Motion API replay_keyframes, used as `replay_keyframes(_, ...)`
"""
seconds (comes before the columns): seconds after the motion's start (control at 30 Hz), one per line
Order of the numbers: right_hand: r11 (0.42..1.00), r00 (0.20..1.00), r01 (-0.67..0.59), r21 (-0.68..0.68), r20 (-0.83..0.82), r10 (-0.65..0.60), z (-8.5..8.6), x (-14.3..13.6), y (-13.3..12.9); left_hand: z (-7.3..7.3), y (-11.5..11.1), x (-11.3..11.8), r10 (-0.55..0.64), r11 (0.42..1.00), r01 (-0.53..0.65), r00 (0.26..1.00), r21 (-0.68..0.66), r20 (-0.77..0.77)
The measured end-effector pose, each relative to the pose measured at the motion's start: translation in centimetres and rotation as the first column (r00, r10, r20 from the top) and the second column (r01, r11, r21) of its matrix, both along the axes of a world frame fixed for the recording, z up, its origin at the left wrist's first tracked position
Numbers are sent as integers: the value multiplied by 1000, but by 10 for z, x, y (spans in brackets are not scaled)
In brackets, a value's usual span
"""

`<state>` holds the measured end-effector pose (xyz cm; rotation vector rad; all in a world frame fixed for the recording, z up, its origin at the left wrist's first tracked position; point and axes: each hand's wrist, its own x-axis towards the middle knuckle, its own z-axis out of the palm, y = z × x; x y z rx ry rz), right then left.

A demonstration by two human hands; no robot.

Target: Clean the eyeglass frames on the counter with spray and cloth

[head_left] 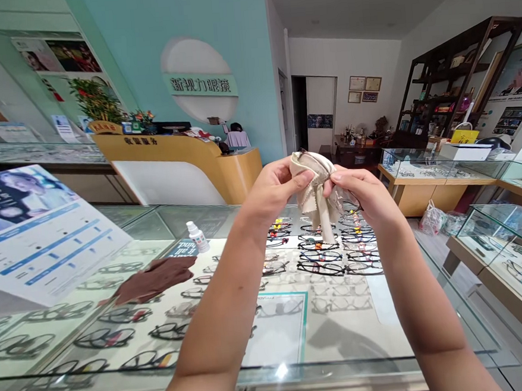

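Head view, left hand (273, 188) and right hand (362, 187) pinching pale cloth (319, 198), lengthwise downward, apparently around glasses (303, 152)

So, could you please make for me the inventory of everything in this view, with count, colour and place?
cloth: one, cream, between both hands
held frame: apparently one, dark, mostly hidden by cloth
brown cloth: one, brown, on glass counter
bottle: one, white, beside brown cloth
display card: one, white-blue, left
display glasses: many, mostly dark, inside cases
reception desk: one, wood-white, behind
leafy plant: one, green-red, near desk
round sign: one, white-green, wall
framed papers: four, mixed, back wall
shelving: one, dark brown, right
white box: one, right counter
small distant items: uncountable
left hand, right hand: one each, bare, at cream cloth
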<state>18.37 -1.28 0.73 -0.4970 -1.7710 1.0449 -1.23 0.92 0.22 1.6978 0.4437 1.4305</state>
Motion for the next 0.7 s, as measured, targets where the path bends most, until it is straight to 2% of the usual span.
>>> replay_keyframes(0.13,998,998,-67,-8,2,67,-1,-2,1,-2,-4,9,37,998,-38,999,40,37)
replay_keyframes(0.23,994,994,-109,5,11,109,-2,-6,1,-7,-3,22,160,982,-170,980,87,115)
replay_keyframes(0.3,994,994,-107,15,19,106,-2,-7,2,-10,-1,27,264,955,-284,947,90,182)
replay_keyframes(0.37,996,996,-86,25,29,86,-2,-6,1,-11,2,26,321,937,-342,924,74,209)
replay_keyframes(0.43,998,998,-56,37,39,54,-1,-4,1,-9,4,18,278,955,-291,948,62,157)
replay_keyframes(0.57,999,998,-7,44,70,4,1,1,0,-1,4,-6,39,999,-39,998,4,-47)
replay_keyframes(0.7,1000,999,-11,10,38,11,1,1,0,4,-1,-7,-25,1000,24,997,-14,-69)
